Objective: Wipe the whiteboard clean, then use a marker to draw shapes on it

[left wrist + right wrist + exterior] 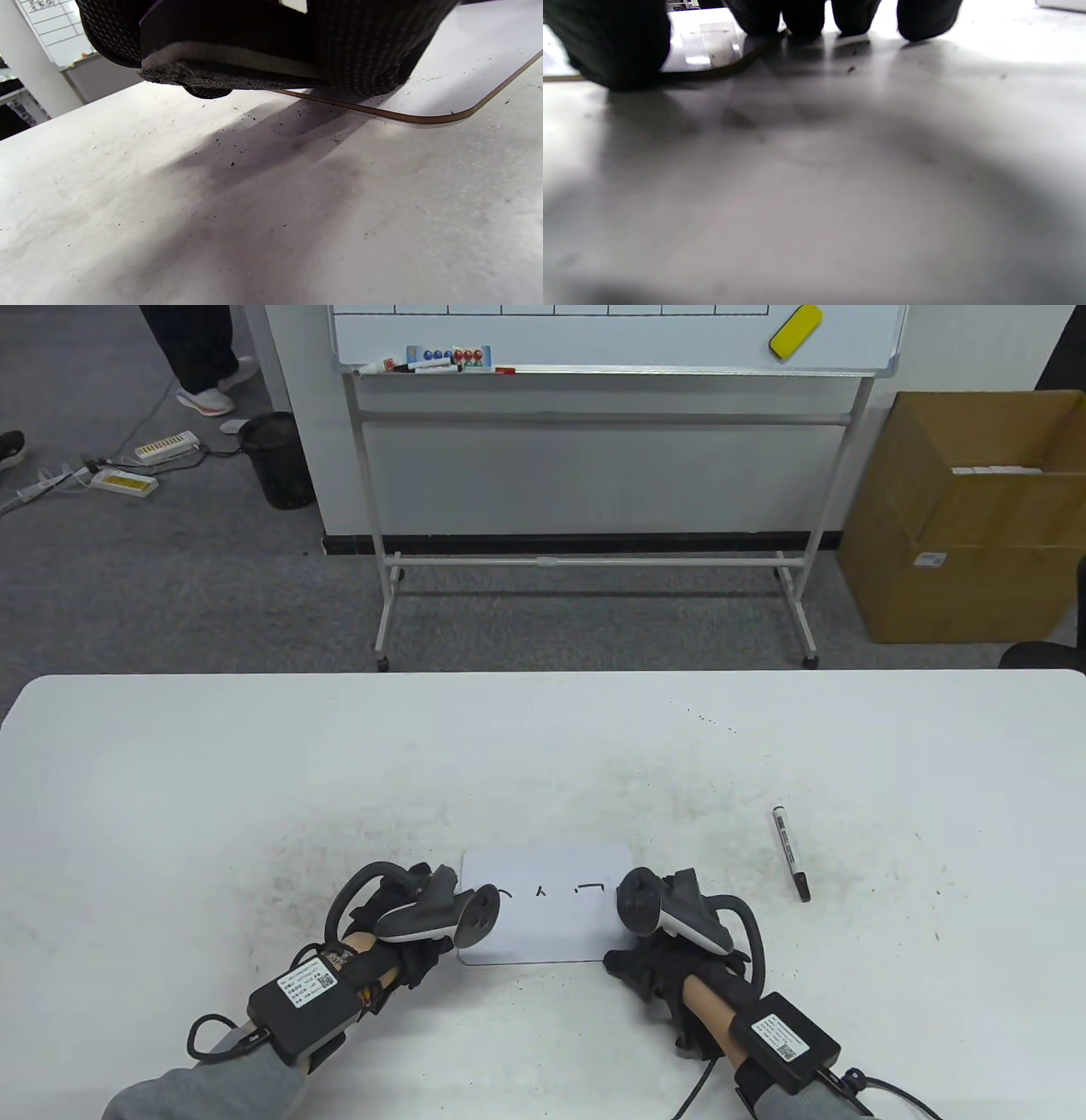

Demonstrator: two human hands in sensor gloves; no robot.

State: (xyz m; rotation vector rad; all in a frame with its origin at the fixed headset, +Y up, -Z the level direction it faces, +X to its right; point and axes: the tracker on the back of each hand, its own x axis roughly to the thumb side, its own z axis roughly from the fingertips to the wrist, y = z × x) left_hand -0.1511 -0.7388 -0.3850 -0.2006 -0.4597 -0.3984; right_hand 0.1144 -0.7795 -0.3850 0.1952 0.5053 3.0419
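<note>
A small whiteboard (547,903) lay flat on the white bench (254,780), near the person's edge, with a few short black marks across its middle, none forming a readable word. The left hand (407,912) sat at the board's left edge and the right hand (657,929) at its right edge. In the right wrist view the right hand's fingertips (848,17) rested on the bench just beside the board's rounded corner, uncurled and grasping nothing. The left hand's glove overlapped the board's edge in the left wrist view; whether its fingers were clenched or loose could not be told.

A black marker (791,853) lay on the bench to the right of the board, well apart from both hands, its label too small to read. The bench top was speckled with dark crumbs and grey smudges.

Beyond the far edge stood a large rolling whiteboard (611,339) with a yellow eraser (796,330) stuck to it and markers in its tray. A cardboard box (967,517) stood on the floor at far right, its sticker unreadable. At far left were a black bin (276,458), power strips (165,448) and a person's shoes (208,394).
</note>
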